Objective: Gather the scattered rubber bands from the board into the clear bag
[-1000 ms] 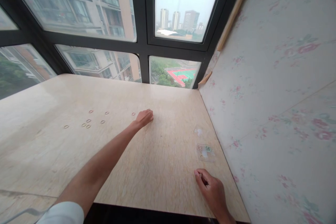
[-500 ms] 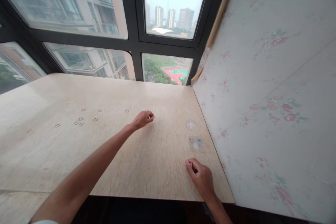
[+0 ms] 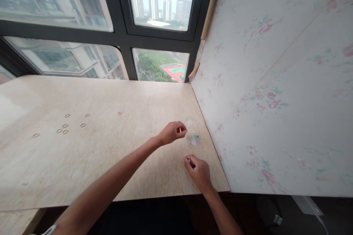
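Observation:
My left hand point(image 3: 174, 132) is closed in a pinch at the upper left corner of a clear compartment box point(image 3: 194, 141); what its fingertips hold is too small to make out. Small coloured rings lie in the box, green ones in the upper right compartment. Just below the box, my right hand point(image 3: 197, 170) is curled with thumb and fingertips together, its contents hidden. Behind the box lies a clear lid point(image 3: 191, 122). Far to the left, several thin rings are spread over the tabletop, among them a red ring point(image 3: 119, 113) and a yellowish ring point(image 3: 36, 135).
The pale marbled tabletop point(image 3: 143, 99) meets a flowered wall point(image 3: 264, 80) on the right. Dark window frames point(image 3: 121, 36) stand along its back edge. Below the front edge at the right is a white object point(image 3: 307, 205) with a cable.
My left hand has moved right, from the middle of the table to the box, still pinched. The view has shifted to the right; my right hand stays curled near the box.

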{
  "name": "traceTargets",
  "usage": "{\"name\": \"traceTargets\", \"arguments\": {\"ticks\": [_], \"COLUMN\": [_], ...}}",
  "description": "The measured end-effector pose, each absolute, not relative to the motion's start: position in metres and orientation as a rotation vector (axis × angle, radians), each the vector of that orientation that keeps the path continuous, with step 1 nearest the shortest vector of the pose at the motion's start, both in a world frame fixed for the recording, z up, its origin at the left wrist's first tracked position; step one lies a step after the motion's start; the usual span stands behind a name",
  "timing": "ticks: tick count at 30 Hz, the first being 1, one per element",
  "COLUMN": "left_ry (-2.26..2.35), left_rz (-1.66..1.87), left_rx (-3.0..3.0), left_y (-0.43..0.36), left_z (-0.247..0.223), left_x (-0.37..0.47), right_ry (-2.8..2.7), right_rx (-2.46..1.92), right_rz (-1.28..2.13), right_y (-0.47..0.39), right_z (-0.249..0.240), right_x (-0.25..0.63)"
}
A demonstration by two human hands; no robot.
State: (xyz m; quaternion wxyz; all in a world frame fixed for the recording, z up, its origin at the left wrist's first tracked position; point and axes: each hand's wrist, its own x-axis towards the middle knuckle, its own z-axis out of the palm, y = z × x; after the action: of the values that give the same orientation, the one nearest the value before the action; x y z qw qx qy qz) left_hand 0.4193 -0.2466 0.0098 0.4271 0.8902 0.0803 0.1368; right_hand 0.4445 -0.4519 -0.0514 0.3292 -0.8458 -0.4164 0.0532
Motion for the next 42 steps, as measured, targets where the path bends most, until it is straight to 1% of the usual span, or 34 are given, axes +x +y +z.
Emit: {"name": "traceTargets", "arguments": {"ticks": [5, 10, 14, 19, 27, 33, 37, 42], "left_ry": [-0.024, -0.112, -0.078, 0.121, 0.616, 0.672, 0.730, 0.767], "left_rz": [0.251, 0.219, 0.228, 0.340, 0.618, 0.686, 0.690, 0.721], "left_rx": [2.458, 2.485, 2.447, 2.381, 2.305, 2.330, 2.376, 2.513], "left_y": [-0.267, -0.268, -0.265, -0.260, -0.249, -0.237, -0.229, -0.216], "left_z": [0.004, -0.003, -0.006, -0.011, -0.037, -0.047, -0.048, -0.053], "left_x": [0.432, 0.434, 0.429, 0.411, 0.330, 0.250, 0.203, 0.160], "right_ry": [-1.076, -1.052, -1.042, -1.040, -1.026, -0.990, -1.096, -1.329], "right_rx": [-2.197, -2.165, -2.163, -2.167, -2.121, -2.035, -1.928, -1.771], "right_rz": [0.155, 0.158, 0.169, 0.179, 0.251, 0.336, 0.320, 0.432], "right_y": [-0.451, -0.452, -0.453, -0.454, -0.457, -0.447, -0.406, -0.315], "right_z": [-0.051, -0.052, -0.052, -0.051, -0.054, -0.055, -0.041, -0.022], "right_x": [0.445, 0.445, 0.445, 0.445, 0.446, 0.441, 0.416, 0.371]}}
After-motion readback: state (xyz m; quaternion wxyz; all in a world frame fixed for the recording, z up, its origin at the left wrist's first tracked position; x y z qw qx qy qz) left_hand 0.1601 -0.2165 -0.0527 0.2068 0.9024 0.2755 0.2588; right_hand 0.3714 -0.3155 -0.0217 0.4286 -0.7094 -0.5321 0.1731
